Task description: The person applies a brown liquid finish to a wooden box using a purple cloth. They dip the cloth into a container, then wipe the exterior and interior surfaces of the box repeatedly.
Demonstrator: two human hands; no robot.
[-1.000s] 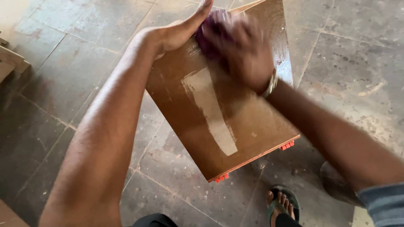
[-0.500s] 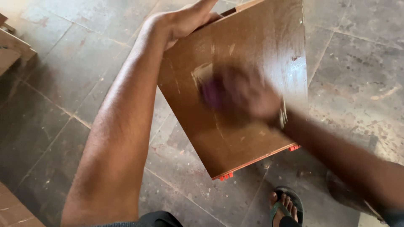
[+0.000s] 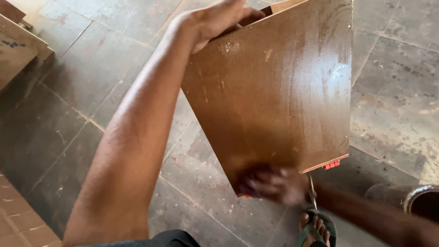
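A brown glossy wooden board (image 3: 279, 91) is held tilted above the tiled floor. My left hand (image 3: 215, 18) grips its upper left edge, fingers curled over the top. My right hand (image 3: 274, 183) is blurred with motion at the board's lower edge and presses a dark purplish cloth (image 3: 254, 180) against the surface. The board face shows wet, shiny streaks and a few pale specks. Small red tabs (image 3: 331, 164) stick out from its bottom edge.
My foot in a green sandal (image 3: 315, 228) stands on the grey floor tiles (image 3: 68, 114) below the board. Pale wooden pieces (image 3: 18, 45) lie at the upper left. A dark round container (image 3: 423, 201) sits at the lower right.
My right hand has swept with the cloth from the board's top down to its lower edge. The pale streak on the face is gone. The left hand keeps its grip.
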